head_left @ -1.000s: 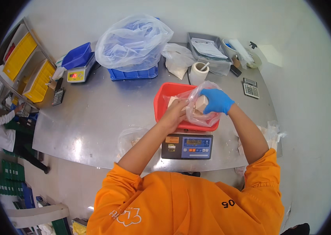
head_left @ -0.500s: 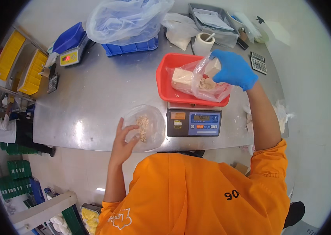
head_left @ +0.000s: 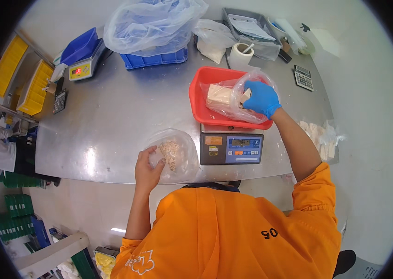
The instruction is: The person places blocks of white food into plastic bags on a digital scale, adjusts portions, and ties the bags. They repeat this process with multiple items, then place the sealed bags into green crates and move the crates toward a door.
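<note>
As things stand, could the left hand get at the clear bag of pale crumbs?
Most likely yes: the left hand is open at the left edge of the clear bag, nothing visible stands between, and the scale sits to the right. Whether the bag lies open is unclear.

Orange jkt (head_left: 224, 228) has blk digits (head_left: 269, 233) & white logo (head_left: 143, 263); yellow scale (head_left: 86, 69) shows red digits (head_left: 79, 71).

Steel tabletop (head_left: 112, 139): one dark scale (head_left: 215, 157); upon it, red tray (head_left: 198, 109); therein, clear bag (head_left: 228, 109) and large pale block (head_left: 219, 94). My right grip (head_left: 264, 99), blue-gloved, curls about a smaller block (head_left: 245, 96). My left grip (head_left: 148, 172), bare, stands parted at a plastic bag (head_left: 186, 156) of flakes (head_left: 171, 152).
</note>
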Tool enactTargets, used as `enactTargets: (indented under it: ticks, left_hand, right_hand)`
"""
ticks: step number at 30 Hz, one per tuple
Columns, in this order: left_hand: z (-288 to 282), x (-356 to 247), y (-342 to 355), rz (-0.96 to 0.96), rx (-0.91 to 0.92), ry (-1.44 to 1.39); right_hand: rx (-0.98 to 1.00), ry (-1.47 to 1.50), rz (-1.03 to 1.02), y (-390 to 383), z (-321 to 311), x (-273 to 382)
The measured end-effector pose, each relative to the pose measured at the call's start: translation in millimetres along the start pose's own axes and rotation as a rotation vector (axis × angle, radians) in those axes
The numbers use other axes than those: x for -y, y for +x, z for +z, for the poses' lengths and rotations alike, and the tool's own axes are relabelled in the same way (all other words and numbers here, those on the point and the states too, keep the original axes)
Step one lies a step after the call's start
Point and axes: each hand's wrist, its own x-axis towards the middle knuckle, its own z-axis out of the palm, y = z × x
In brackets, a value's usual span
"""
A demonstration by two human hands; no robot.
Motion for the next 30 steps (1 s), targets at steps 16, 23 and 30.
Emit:
enactTargets:
  ticks: [16,23,30]
  left_hand:
    - [-15.8,14.1,-6.6,-0.088,0.197,-0.275]
    - [-30.9,-20.6,15.7,-0.100,0.364,-0.399]
    - [-50.6,-43.6,3.6,-0.029,0.447,-0.385]
  right_hand:
    - [-0.211,0.649,0.044,-26.2,-72.6,-6.8]
    - [0.062,1.022,-0.352,-52.0,3.0,141.2]
    - [0.411,0.452,-0.359,-86.9,154.5,264.2]
